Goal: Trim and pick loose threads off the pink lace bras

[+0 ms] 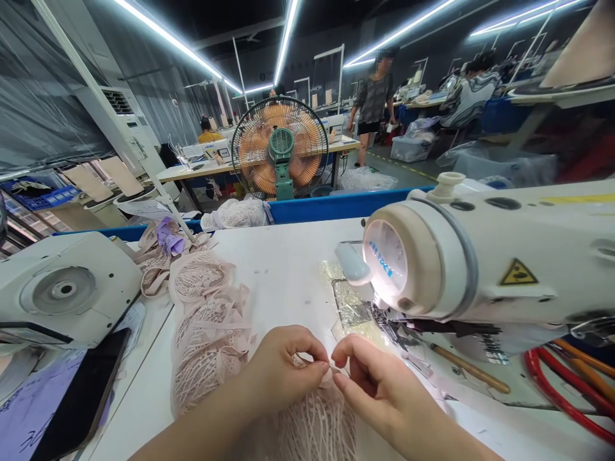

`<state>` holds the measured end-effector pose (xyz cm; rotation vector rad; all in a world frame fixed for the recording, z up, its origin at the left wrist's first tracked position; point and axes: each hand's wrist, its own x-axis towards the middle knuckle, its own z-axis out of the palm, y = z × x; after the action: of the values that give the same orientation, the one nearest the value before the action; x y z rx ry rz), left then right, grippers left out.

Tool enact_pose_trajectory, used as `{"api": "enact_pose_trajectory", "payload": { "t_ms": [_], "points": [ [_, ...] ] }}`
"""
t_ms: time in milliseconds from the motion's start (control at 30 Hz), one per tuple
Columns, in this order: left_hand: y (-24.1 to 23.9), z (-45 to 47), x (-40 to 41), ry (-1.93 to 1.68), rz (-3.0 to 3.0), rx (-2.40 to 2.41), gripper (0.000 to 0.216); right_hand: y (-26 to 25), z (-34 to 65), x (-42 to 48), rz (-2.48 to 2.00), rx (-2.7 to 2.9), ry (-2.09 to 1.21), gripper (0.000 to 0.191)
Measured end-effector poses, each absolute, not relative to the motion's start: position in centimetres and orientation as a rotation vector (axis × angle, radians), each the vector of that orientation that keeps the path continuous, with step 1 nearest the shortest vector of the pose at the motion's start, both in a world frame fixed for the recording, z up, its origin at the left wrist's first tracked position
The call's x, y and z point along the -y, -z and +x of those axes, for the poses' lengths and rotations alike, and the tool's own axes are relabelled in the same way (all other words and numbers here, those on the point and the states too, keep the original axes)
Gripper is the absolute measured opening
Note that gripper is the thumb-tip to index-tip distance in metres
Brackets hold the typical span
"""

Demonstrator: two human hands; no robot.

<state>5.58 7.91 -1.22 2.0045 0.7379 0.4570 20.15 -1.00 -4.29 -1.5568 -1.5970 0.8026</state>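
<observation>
A pale pink lace bra (pixel 319 426) hangs below my hands at the table's front, its lower part cut off by the frame. My left hand (pixel 288 368) is closed, thumb and forefinger pinching the bra's upper edge. Close beside it, my right hand (pixel 377 384) has curled fingers, with thumb and forefinger at the same edge; the exact grip is partly hidden. To the left lies a row of similar lace bras (pixel 206 339), overlapping one another. The white sewing machine (pixel 427 256) stands to the right of my hands, its lamp lit.
A black phone (pixel 81 397) lies on purple paper at the left, near a second machine head (pixel 62 288). Wooden-handled tweezers or a similar tool (pixel 473 368) and red-handled scissors (pixel 552 378) lie at the right. Beyond the table stand a large fan (pixel 281 144) and a person (pixel 375 96).
</observation>
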Motion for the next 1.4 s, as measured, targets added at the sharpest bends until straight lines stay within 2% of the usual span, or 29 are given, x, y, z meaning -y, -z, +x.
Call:
{"api": "enact_pose_trajectory", "payload": {
  "t_ms": [167,300,500,667,1400],
  "points": [
    [0.7,5.3,-8.0,-0.489,2.033,-0.729,0.01,4.4,21.4,1.1,-1.574,1.418,-0.851,0.016],
    [-0.1,5.0,-7.9,-0.496,2.035,-0.718,0.009,3.9,22.1,1.3,-1.432,1.505,-0.804,0.025],
    [-0.4,4.9,-7.6,-0.53,2.058,-0.69,0.01,4.0,20.5,1.6,-1.376,1.712,-0.526,0.01],
    [0.1,4.8,-7.4,-0.56,2.091,-0.66,0.01,4.5,19.6,1.5,-1.394,1.68,-0.499,0.015],
    [0.0,4.8,-7.3,-0.469,2.172,-0.698,0.01,4.1,19.7,1.4,-1.355,1.684,-0.469,0.016]
  ]
}}
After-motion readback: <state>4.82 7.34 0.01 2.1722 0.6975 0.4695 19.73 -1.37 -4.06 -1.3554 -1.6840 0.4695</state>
